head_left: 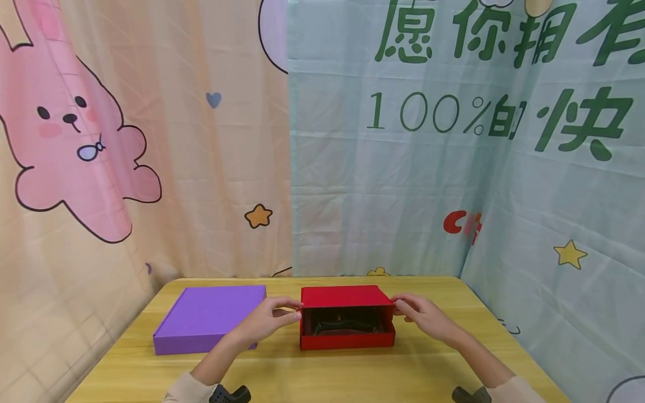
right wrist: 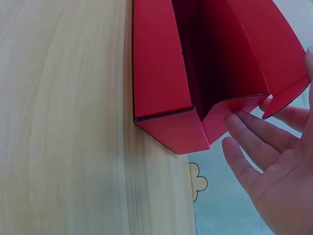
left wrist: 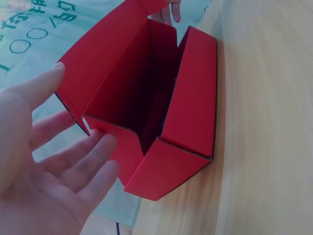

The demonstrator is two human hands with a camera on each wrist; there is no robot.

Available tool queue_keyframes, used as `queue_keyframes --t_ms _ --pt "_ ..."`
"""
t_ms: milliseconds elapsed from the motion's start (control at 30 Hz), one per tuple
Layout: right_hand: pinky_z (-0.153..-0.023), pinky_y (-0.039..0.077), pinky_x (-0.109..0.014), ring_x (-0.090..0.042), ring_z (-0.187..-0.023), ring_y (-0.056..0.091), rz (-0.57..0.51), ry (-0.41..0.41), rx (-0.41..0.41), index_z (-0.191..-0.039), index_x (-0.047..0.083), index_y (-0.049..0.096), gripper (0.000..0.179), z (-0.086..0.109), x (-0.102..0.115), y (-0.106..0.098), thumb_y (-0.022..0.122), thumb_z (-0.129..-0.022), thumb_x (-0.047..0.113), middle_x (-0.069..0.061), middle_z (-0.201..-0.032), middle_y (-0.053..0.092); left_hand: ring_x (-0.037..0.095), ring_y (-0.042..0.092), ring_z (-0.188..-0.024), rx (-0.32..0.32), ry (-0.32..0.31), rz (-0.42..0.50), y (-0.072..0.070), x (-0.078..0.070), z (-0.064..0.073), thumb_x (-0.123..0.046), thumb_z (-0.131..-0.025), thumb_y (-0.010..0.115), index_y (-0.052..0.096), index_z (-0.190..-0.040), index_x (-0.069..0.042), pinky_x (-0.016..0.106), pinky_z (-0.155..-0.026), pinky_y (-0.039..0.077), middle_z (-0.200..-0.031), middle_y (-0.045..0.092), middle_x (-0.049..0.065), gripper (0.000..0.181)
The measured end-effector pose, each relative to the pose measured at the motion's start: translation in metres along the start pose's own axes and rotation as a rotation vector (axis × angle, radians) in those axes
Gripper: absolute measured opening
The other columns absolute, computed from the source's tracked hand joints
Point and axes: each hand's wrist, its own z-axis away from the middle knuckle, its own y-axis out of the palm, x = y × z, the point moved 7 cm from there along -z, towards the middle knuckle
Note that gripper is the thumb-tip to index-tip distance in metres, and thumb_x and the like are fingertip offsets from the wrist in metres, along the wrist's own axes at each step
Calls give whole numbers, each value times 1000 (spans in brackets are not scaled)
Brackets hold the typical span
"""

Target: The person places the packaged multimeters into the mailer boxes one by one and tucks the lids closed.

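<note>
A red cardboard box (head_left: 347, 340) stands on the table with its lid (head_left: 347, 295) partly raised. At the lid's left front corner, my left hand (head_left: 267, 319) pinches the flap between thumb and index finger; the other fingers lie by the box's side, as the left wrist view shows. On the opposite corner, my right hand (head_left: 425, 316) holds the lid in the same way, its lower fingers (right wrist: 264, 137) against the side panel. Through the front gap something dark and glossy (head_left: 347, 322) shows inside; its kind cannot be made out.
A flat purple box (head_left: 211, 316), closed, lies left of the red one, partly behind my left forearm. The wooden table (head_left: 322, 375) ends at printed curtains (head_left: 383, 224) at the back and sides.
</note>
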Motion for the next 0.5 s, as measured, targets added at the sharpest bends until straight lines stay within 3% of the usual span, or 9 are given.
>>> queue_keyframes --t_ms 100,300,500 --pt "-92 57 -42 -46 -117 60 17 -13 18 -140 -8 55 44 2 -1 1 51 -111 25 -21 -130 64 32 65 -120 20 10 -3 1 -1 2 -23 -104 65 66 -133 -1 48 -101 51 -137 61 21 36" --pt "-89 54 -28 -43 -118 59 57 0 53 -141 -4 56 44 6 -6 1 54 -110 26 -16 -131 65 34 65 -119 43 15 -11 4 0 6 -22 -103 68 66 -133 0 42 -95 55 -135 61 19 38" --pt "-87 55 -29 -41 -114 60 88 18 69 -141 0 59 44 11 -12 6 58 -108 29 -11 -131 65 34 64 -120 64 -17 -44 8 7 9 -22 -101 71 68 -132 -5 44 -96 55 -134 65 13 36"
